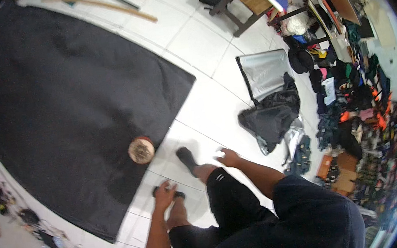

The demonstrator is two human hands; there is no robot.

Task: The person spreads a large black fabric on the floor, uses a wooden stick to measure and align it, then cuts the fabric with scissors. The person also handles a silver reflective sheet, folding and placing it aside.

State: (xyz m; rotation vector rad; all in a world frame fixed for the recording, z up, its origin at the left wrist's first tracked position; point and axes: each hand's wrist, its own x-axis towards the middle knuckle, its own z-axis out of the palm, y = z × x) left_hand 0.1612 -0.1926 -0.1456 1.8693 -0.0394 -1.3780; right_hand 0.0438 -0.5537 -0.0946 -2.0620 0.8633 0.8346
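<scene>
Over the white tiles, just off the edge of a large black fabric sheet, hangs my left hand. Its fingers are slightly bent and apart, and no held thing is plain in it. My right hand, farther right, is closed with a small white piece at its fingertips; blur hides what kind it is. Near the sheet's right edge rests a round object with a pale, brownish top and a reddish side. Both hands are apart from the sheet and from this object.
My feet in dark socks are on the tiles beside the sheet. To the right lie crumpled black and silver material and a heap of mixed cloth. A wooden strip and a dark-legged table are at the far side.
</scene>
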